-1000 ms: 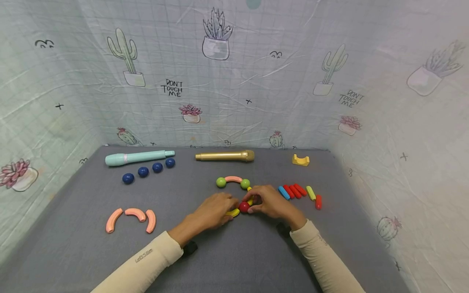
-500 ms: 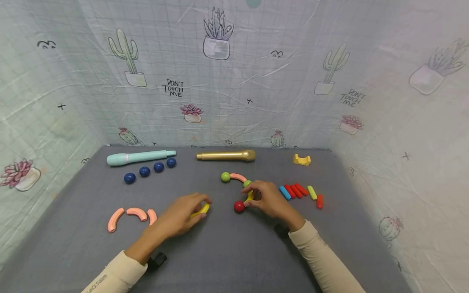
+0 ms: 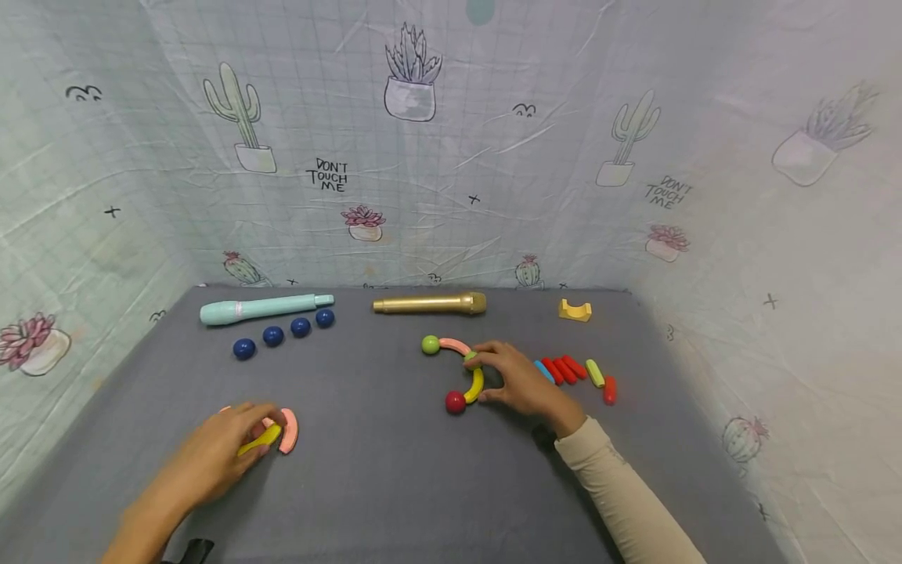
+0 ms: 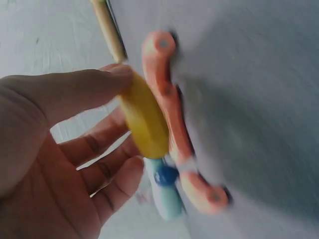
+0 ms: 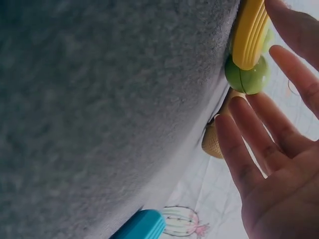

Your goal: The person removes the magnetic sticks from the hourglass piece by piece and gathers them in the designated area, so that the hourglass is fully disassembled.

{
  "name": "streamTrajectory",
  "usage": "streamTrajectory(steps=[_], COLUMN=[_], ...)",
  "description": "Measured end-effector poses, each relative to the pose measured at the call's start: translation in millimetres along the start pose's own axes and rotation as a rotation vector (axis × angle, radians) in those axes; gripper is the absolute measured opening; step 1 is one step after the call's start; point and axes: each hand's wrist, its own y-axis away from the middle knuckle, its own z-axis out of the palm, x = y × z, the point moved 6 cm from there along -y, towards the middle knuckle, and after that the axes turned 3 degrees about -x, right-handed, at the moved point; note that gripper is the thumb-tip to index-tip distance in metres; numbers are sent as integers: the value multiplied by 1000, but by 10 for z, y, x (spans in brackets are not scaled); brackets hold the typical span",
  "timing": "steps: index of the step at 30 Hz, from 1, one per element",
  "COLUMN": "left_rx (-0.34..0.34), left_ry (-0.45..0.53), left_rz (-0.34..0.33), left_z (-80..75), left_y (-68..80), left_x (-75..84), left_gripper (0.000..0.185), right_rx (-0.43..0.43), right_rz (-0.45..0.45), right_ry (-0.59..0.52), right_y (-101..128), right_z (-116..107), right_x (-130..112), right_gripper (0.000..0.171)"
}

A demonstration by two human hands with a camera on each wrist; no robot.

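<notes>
My left hand (image 3: pixel 255 435) pinches a yellow curved piece (image 3: pixel 260 439) between thumb and fingers, low at the front left. It holds the piece right against the pink curved pieces (image 3: pixel 290 431) that lie on the grey mat (image 3: pixel 395 486). The left wrist view shows the yellow piece (image 4: pixel 144 122) pressed beside a pink curve (image 4: pixel 167 94). My right hand (image 3: pixel 488 377) rests with straight fingers on a chain: a green ball (image 3: pixel 431 345), a pink curve (image 3: pixel 454 345), a second green ball (image 5: pixel 247 74), a yellow curve (image 3: pixel 475 385) and a red ball (image 3: pixel 455 403).
A teal stick (image 3: pixel 261 308) and a gold stick (image 3: pixel 430 303) lie along the back of the mat, with several dark blue balls (image 3: pixel 285 333) before the teal one. A yellow saddle block (image 3: pixel 575 311) and several short coloured sticks (image 3: pixel 574 370) sit right. Printed fabric walls enclose the mat.
My left hand pulled a yellow curved piece away from the red ball and carried it left to the pink curves. The right hand stayed on the chain, its fingers now straighter.
</notes>
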Motion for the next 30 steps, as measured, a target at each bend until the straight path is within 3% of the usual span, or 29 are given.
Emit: streamTrajectory(steps=[2,7,14,17,22,26,30], left_rx=[-21,-1,24,58,119,78,-25], left_ry=[-16,-36,-95,-119,-63,-18,0], left_rz=[-4,24,-36,-20,88,140,163], left_z=[20,67,29,-65,-133,16,284], left_y=[71,160,139,46,-225,-491,-761], left_x=[-89,-208,-213,-39,428,775,1061], left_gripper=[37,36,36,37,34,41,54], right_rx=[8,15,23,28,32,19,14], right_rz=[10,39,37,36,33,21,9], right_ry=[14,26,12,17,32,42,56], right_y=[-11,-38,-56,-55,-70,-92,-106], right_z=[-1,22,64,70,81,107,137], right_x=[-14,-31,-72,-89,-125,-160,-199], right_gripper=[52,49,41,39,37,34,32])
